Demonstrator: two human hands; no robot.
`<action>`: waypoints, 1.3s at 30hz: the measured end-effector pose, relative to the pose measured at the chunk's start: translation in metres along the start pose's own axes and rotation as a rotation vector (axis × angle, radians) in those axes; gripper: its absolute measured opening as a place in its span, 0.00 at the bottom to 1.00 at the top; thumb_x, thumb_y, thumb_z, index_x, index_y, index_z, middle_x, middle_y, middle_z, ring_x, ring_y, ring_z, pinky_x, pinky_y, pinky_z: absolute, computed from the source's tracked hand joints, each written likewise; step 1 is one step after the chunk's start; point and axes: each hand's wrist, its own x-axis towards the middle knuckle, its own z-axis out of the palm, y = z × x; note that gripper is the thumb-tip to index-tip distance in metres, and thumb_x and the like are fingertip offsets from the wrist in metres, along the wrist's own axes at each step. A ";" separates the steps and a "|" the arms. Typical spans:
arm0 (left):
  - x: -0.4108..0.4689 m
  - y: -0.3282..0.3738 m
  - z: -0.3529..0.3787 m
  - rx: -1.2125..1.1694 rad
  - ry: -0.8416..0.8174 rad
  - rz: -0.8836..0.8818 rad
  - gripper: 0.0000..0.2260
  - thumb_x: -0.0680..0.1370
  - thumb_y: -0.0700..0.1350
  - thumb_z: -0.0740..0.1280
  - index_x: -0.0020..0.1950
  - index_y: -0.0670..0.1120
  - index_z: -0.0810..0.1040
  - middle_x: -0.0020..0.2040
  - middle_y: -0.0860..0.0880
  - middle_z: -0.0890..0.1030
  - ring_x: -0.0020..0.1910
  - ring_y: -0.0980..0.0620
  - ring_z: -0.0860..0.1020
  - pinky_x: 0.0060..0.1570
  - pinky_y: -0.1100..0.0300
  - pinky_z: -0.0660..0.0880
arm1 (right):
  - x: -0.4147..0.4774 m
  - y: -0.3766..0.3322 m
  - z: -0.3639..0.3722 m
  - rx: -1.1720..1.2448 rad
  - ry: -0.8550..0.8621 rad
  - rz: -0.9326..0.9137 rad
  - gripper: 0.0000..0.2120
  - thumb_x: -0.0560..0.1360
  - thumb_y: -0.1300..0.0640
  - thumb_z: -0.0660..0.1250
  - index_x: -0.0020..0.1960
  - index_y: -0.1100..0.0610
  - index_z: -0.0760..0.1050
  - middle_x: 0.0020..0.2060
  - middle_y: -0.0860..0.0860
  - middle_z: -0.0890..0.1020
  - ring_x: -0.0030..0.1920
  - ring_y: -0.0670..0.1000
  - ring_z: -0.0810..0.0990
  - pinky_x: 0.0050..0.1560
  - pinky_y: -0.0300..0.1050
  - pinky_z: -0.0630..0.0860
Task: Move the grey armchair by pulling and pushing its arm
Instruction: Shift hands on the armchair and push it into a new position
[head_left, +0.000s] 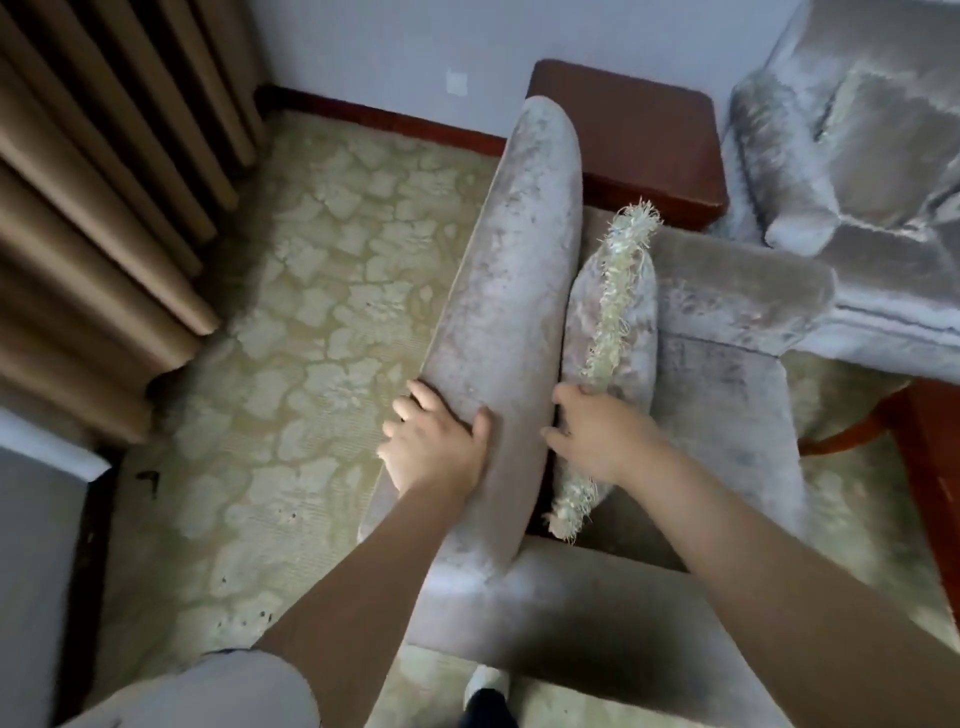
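I look down on the grey velvet armchair (727, 415). Its long rounded padded rail (514, 249) runs from the far wall toward me. My left hand (434, 447) grips the rail's outer side, thumb on top and fingers curled over the edge. On the inner side, my right hand (597, 439) holds the rail, its fingers tucked into the gap between the rail and a fringed cushion (618, 322) that leans against it. Both forearms cross the armchair's near arm (561, 597).
Brown curtains (88, 208) hang at the left. A dark wooden side table (639, 130) stands by the wall behind the chair, and a second grey sofa (872, 171) sits at the right. A red-brown wooden table (935, 457) is at the right edge. Patterned carpet (311, 312) lies to the left.
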 end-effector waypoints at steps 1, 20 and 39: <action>0.000 0.000 0.003 0.023 0.012 -0.013 0.40 0.72 0.68 0.50 0.73 0.38 0.54 0.59 0.40 0.69 0.52 0.39 0.72 0.43 0.49 0.72 | 0.015 -0.002 -0.004 -0.024 0.028 -0.032 0.19 0.78 0.44 0.57 0.62 0.55 0.64 0.57 0.54 0.74 0.50 0.57 0.76 0.43 0.49 0.71; -0.042 -0.042 0.014 -0.276 0.142 -0.598 0.25 0.79 0.58 0.47 0.51 0.43 0.77 0.52 0.42 0.79 0.51 0.41 0.76 0.44 0.53 0.68 | 0.090 -0.121 0.028 -0.321 0.014 -1.039 0.20 0.80 0.50 0.50 0.55 0.56 0.78 0.55 0.54 0.80 0.57 0.55 0.77 0.58 0.50 0.65; -0.081 -0.035 0.028 -0.282 0.328 -0.688 0.16 0.78 0.51 0.51 0.39 0.44 0.71 0.41 0.45 0.77 0.38 0.47 0.71 0.35 0.56 0.64 | 0.058 -0.111 0.062 -0.272 0.119 -1.011 0.24 0.77 0.44 0.49 0.51 0.56 0.79 0.49 0.54 0.81 0.55 0.54 0.75 0.58 0.52 0.62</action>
